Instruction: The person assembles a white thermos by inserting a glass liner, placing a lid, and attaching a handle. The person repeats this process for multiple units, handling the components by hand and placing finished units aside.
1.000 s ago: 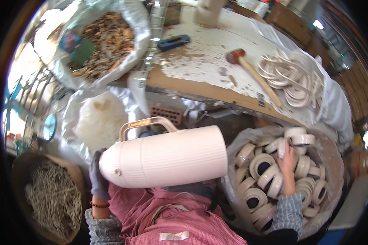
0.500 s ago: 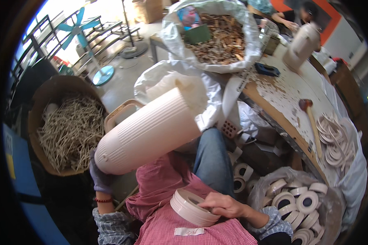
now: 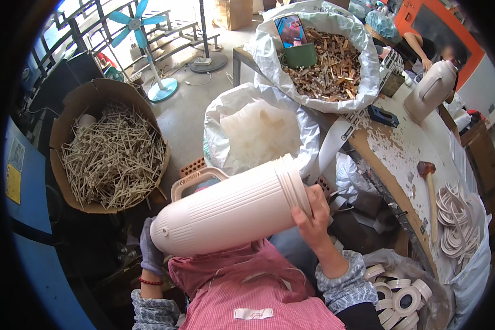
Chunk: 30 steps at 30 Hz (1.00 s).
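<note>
Across my lap lies a pale pink plastic thermos shell (image 3: 225, 206) with ribbed sides and a loop handle (image 3: 195, 180) on its far side. My left hand (image 3: 152, 247), in a purple glove, is wrapped round the rounded left end. At the wide right end sits a pale ridged ring (image 3: 292, 184). My bare right hand (image 3: 314, 214) grips this ring, thumb on the near side; the palm side and the opening are hidden. Whether the ring is fully seated, I cannot tell.
Left stands a cardboard box (image 3: 58, 159) of thin plastic sticks. Ahead are a white sack (image 3: 214, 124) and a sack of brown scraps (image 3: 371, 71). The right-hand bench (image 3: 407, 170) bears a mallet (image 3: 430, 192) and another thermos shell (image 3: 428, 93). Below are bagged rings (image 3: 406, 300). A co-worker (image 3: 418, 47) sits beyond.
My right hand has lifted the ring from my lap to the shell's wide end. The shell has turned more level, that end now nearer my right hand. The view has shifted.
</note>
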### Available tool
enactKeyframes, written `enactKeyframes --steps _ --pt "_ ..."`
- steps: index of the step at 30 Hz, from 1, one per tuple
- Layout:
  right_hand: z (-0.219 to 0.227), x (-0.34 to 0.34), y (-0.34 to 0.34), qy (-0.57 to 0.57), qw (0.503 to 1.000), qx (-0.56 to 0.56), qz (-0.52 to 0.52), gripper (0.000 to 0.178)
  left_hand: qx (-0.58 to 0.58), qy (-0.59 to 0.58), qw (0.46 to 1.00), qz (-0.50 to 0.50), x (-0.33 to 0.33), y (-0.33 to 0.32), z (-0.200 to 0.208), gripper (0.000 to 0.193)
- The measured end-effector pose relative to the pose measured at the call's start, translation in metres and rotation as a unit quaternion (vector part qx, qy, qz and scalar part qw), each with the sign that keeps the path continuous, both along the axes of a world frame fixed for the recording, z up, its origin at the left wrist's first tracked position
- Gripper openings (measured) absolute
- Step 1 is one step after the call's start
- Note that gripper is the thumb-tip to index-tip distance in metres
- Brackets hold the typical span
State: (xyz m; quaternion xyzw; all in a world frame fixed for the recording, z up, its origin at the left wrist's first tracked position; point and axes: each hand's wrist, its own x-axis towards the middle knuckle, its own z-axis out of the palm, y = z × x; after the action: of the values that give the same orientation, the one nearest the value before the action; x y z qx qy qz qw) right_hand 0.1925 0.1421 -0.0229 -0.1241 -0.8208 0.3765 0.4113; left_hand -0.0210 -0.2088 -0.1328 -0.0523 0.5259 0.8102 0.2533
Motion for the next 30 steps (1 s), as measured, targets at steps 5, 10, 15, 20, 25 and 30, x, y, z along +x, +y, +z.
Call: enactKeyframes --steps 5,10,15,20,25,30 --pt "0.039 0.016 -0.019 0.074 0.983 0.120 0.117 0.043 -0.288 0.294 0.889 -0.202 -0.004 -0.031 -0.048 0.025" --pt "-0.009 0.014 -0.009 0.024 0.979 -0.200 -0.034 0.025 -0.045 0.161 0.985 -0.034 -0.031 0.020 0.062 0.027" --pt "-0.110 -0.042 0.031 -0.030 0.796 -0.576 0.182 0.043 -0.205 0.765 0.565 -0.232 0.036 0.129 0.228 0.031" --pt "-0.085 -0.067 0.031 0.025 0.805 -0.577 0.134 0.043 -0.175 0.712 0.622 -0.275 0.043 0.153 0.221 0.035" --pt "-0.001 -0.017 0.048 0.030 0.968 -0.246 -0.038 0.027 -0.012 0.282 0.957 -0.070 -0.012 0.100 0.109 0.039" --pt "0.047 -0.015 0.002 0.090 0.987 0.126 -0.034 0.018 0.044 0.094 0.991 -0.079 -0.070 0.005 -0.038 0.046"
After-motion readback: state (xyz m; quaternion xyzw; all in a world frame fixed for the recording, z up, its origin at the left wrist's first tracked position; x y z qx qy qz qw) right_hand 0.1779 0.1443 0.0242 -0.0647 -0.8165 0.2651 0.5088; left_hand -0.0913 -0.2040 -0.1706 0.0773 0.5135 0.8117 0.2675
